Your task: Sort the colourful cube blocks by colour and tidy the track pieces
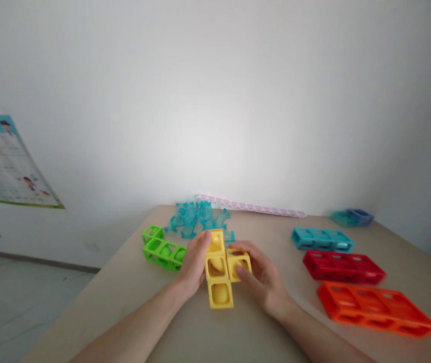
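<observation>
A yellow block piece [219, 275], made of hollow cubes joined in a T shape, lies on the tan table [200, 333] in the middle of the view. My left hand [193, 264] grips its left side with the fingers curled over the top cube. My right hand [263, 277] holds the cube that sticks out to the right, thumb across its front. A green cube piece [160, 248] lies just left of my left hand.
A heap of clear teal parts [198, 218] lies behind the yellow piece. To the right lie a teal bar [321, 239], a red bar [342, 266] and an orange bar [374, 307]. A patterned strip [251, 206] and a small blue-teal piece [352, 218] sit by the wall.
</observation>
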{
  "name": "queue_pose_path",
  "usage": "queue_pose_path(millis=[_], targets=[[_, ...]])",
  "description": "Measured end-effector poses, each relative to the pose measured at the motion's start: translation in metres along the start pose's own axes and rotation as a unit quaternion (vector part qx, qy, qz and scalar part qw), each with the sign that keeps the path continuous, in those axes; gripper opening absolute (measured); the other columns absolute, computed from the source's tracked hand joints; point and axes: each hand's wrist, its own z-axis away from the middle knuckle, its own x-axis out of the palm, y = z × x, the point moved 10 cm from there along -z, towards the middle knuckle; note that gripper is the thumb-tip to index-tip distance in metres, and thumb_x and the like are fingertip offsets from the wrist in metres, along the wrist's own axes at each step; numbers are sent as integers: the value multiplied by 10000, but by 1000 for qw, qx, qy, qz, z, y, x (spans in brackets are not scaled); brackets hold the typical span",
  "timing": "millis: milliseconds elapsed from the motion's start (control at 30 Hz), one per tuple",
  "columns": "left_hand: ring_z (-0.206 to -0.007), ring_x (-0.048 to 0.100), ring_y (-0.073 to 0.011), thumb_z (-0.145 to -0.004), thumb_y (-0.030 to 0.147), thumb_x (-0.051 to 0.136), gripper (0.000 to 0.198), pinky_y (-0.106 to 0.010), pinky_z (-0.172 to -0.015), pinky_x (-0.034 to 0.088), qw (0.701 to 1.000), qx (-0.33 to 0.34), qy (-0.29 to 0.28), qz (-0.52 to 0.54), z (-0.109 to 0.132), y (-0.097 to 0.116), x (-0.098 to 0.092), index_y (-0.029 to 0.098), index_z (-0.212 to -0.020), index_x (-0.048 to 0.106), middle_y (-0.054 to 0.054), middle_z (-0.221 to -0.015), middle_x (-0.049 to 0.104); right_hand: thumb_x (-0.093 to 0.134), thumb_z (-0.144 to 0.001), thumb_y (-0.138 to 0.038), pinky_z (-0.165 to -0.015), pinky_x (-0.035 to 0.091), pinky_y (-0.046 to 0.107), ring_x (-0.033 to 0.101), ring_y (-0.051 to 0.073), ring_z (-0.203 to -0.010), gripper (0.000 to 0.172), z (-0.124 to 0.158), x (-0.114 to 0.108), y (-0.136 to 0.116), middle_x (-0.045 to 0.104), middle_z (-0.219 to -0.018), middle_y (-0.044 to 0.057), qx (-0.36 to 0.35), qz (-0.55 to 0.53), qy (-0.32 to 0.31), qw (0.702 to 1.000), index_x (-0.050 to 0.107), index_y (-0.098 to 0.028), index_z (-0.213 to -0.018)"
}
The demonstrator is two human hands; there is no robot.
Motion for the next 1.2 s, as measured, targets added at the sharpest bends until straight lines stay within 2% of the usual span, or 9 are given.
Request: queue_pose_path(millis=[133,200,300,433,500,633,733,867,1200], targets=[[-891,656,-217,-670,298,803,391,-295,-795,489,993,-8,-121,-5,7,2,27,139,-990,645,-79,-958,696,723,-780,-360,-781,485,332,610,215,-887,317,-3,-22,18,661,-980,55,57,-65,98,991,634,-239,-1058],[-1000,633,-230,-656,201,806,436,-301,-867,474,989,-7,-145,-14,10,2,33,149,-1053,634,-90,-1061,683,756,-747,-351,-766,486,321,611,207,-881,324,-3,-33,22,667,-996,49,61,-95,139,984,642,-235,-1027],[-969,651,-231,-732,236,752,468,-322,-836,495,987,-31,-152,-41,11,-7,33,175,-1163,581,-94,-1067,687,788,-705,-359,-783,485,326,609,213,-916,370,-2,-41,26,661,-1031,46,70,-118,173,975,649,-234,-1025],[-779,673,-195,-793,344,682,405,-280,-679,511,987,-14,-97,-129,5,-6,20,161,-1138,574,-79,-933,709,752,-730,-431,-777,489,327,613,215,-899,441,-2,-31,24,664,-997,49,90,-73,141,983,637,-220,-1100],[-712,652,-162,-794,357,671,335,-246,-644,496,985,26,-62,-157,2,4,12,136,-1036,602,-59,-853,704,694,-781,-464,-671,486,290,602,185,-788,412,-2,-20,23,663,-905,44,104,-32,99,989,631,-200,-1091],[-605,579,-109,-801,365,659,265,-209,-600,469,986,78,-19,-147,0,17,2,149,-943,599,21,-690,630,601,-847,-497,-455,393,233,477,115,-537,390,-2,-6,19,568,-696,-12,106,-17,44,993,585,-197,-1095],[-563,545,-99,-818,389,638,252,-202,-571,454,988,92,11,-122,-2,19,-5,169,-928,583,61,-617,556,606,-843,-497,-454,399,225,466,105,-542,399,-2,-6,17,551,-722,-17,97,-28,42,994,565,-205,-1112],[-565,543,-101,-810,409,635,261,-196,-543,439,985,108,69,-118,-4,24,-18,171,-904,583,58,-635,569,636,-814,-511,-428,366,202,445,85,-511,416,3,-2,21,556,-704,-22,124,-5,25,992,585,-204,-1090],[-596,574,-112,-785,384,669,310,-203,-580,450,985,120,29,-124,0,28,-6,166,-995,601,38,-693,629,638,-803,-506,-385,396,191,464,85,-488,415,7,6,28,569,-709,-26,154,27,3,988,584,-207,-1087]])
